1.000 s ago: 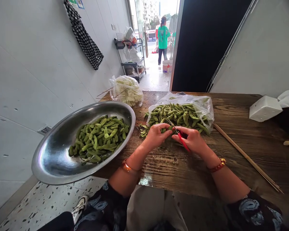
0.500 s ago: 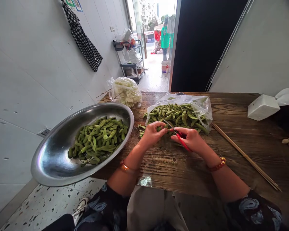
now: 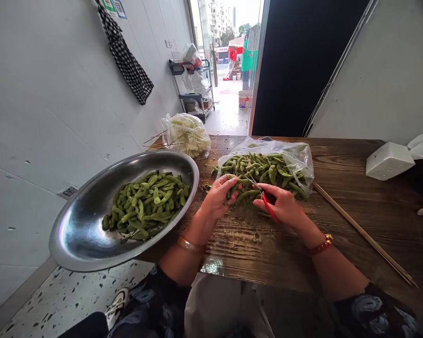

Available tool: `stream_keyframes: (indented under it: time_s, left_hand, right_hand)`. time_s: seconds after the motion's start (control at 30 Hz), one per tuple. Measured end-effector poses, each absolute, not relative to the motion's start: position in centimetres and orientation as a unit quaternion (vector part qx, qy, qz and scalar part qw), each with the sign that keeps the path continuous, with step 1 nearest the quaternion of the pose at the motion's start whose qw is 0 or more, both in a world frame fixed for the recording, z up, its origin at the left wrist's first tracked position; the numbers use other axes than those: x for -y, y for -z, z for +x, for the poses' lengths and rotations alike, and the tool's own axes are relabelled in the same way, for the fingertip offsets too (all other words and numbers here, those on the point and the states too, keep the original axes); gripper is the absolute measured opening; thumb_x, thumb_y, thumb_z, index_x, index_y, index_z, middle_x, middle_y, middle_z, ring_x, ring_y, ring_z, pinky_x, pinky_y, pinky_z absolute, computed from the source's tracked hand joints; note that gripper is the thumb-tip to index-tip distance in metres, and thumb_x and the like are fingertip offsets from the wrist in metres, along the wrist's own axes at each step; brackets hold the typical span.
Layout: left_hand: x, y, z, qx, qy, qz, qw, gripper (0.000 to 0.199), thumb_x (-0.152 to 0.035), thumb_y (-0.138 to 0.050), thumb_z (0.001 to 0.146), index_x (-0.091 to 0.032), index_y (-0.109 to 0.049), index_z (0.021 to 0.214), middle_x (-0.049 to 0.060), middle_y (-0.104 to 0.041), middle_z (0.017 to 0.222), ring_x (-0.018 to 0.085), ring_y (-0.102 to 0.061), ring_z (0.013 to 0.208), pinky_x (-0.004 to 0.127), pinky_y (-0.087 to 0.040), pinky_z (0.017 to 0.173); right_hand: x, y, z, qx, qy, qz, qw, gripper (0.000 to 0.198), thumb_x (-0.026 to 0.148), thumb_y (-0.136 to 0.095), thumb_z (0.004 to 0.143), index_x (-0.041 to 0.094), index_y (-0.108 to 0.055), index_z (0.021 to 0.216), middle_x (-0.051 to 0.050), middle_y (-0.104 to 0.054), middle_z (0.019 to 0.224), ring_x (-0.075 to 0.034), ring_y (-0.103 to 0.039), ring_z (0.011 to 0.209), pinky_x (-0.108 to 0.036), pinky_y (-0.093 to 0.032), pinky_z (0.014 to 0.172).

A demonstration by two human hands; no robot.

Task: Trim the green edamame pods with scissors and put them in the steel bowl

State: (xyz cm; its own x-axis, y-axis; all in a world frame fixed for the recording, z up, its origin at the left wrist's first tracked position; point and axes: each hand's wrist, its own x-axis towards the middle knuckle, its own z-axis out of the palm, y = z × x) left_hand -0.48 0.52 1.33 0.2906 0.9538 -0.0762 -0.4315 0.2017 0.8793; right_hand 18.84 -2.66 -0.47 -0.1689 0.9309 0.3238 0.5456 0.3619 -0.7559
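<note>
Bowl (image 3: 91, 225) of pods at table (image 3: 338, 206) left edge; bag of pods (image 3: 268, 164) behind hands; skewers (image 3: 363, 232) right; box (image 3: 389, 161) far right.

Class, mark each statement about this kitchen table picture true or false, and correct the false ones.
1. The right hand holds red-handled scissors. True.
2. The metal bowl holds no pods. False: green pods lie heaped in it.
3. The left hand grips pods at the plastic bag. True.
4. The wooden skewers lie left of the bowl. False: they lie on the table's right side.
</note>
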Motion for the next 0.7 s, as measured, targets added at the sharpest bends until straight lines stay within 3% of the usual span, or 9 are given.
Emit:
stream_keyframes:
  time_s: [0.43,0.7]
  left_hand:
    - [-0.10,-0.85,0.29,-0.310,-0.446,0.395,0.740,0.032,-0.035,-0.074,0.070,-0.014,-0.052,0.081,-0.001,-0.059,0.067,0.002,-0.042,0.040,0.012,-0.023,0.033]
    - [-0.09,-0.78,0.09,-0.295,-0.441,0.399,0.748,0.029,-0.034,-0.072,0.073,-0.014,-0.053,0.083,0.000,-0.059,0.068,0.002,-0.042,0.042,0.012,-0.023,0.033]
  right_hand:
    - [2.24,1.03,18.96,0.759,-0.148,-0.470,0.425,0.054,0.051,-0.068,0.076,0.014,-0.062,0.114,-0.007,-0.065,0.088,-0.018,-0.057,0.070,-0.032,-0.052,0.068]
    - [2.34,1.15,19.02,0.753,-0.151,-0.472,0.433,0.048,0.051,-0.067,0.078,0.013,-0.066,0.109,-0.001,-0.058,0.069,-0.014,-0.049,0.056,-0.028,-0.047,0.056]
